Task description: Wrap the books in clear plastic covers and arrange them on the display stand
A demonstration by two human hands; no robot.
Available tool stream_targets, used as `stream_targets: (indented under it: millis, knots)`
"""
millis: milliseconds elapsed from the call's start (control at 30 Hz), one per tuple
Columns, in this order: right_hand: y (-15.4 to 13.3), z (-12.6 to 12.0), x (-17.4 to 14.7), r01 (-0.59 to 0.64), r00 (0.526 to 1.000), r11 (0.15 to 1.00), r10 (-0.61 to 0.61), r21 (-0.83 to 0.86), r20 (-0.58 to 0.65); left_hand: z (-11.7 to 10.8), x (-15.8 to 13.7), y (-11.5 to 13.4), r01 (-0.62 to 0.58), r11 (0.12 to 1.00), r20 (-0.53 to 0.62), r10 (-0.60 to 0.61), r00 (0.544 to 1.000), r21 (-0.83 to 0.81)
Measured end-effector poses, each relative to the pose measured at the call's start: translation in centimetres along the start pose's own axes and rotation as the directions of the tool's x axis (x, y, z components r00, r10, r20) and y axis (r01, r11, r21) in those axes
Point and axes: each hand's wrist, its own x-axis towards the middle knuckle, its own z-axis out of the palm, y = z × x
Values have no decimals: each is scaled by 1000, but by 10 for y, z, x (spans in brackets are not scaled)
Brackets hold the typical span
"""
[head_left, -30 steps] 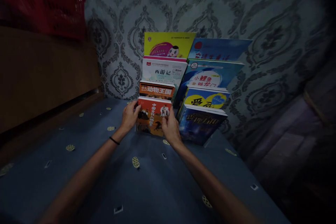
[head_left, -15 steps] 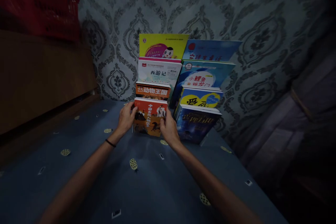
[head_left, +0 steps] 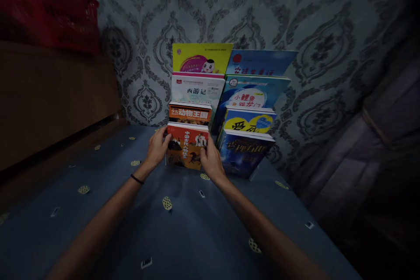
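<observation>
A red-orange book (head_left: 187,148) stands upright at the front of the left row, its cover facing me. My left hand (head_left: 156,148) grips its left edge, thumb on the cover. On its right edge rests my right hand (head_left: 211,157), thumb also on the front; the other fingers are partly hidden behind the edges. Directly behind stands an orange book (head_left: 190,114), then a pale book (head_left: 197,89) and a tall yellow book (head_left: 201,56). Beside my right hand, a dark blue book (head_left: 244,153) fronts the right row.
Behind the dark blue book are a blue-and-yellow book (head_left: 251,121), a light blue book (head_left: 257,89) and a taller blue book (head_left: 262,61). Patterned wallpaper (head_left: 147,52) backs the blue cloth surface (head_left: 183,245). A red basket (head_left: 49,8) tops a wooden cabinet (head_left: 55,100) at left; a curtain (head_left: 348,157) hangs right.
Both hands keep their hold on the red-orange book, which stays in place. The view has shifted very slightly.
</observation>
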Motion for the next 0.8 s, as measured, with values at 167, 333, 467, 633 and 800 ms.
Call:
stream_targets:
  millis: [167, 333, 467, 633, 800]
  knots:
    - [0, -1, -1, -15, 1000, 1000, 15, 6, 14, -1, 0, 1, -3, 1000, -9, 3, 1000, -12]
    - [-1, -2, -1, -24, 999, 999, 23, 22, 28, -1, -1, 1, 3, 1000, -2, -3, 1000, -29]
    - [-2, -3, 1, -37, 999, 999, 35, 34, 39, 0, 0, 0, 10, 999, 6, -10, 1000, -51]
    - [-2, -5, 3, -61, 998, 997, 60, 37, 27, -1, 3, 0, 22, 996, 21, -20, 1000, -91]
    - [-9, -11, 10, -68, 998, 996, 67, 52, 6, -3, 12, 0, 36, 989, 32, -31, 999, -146]
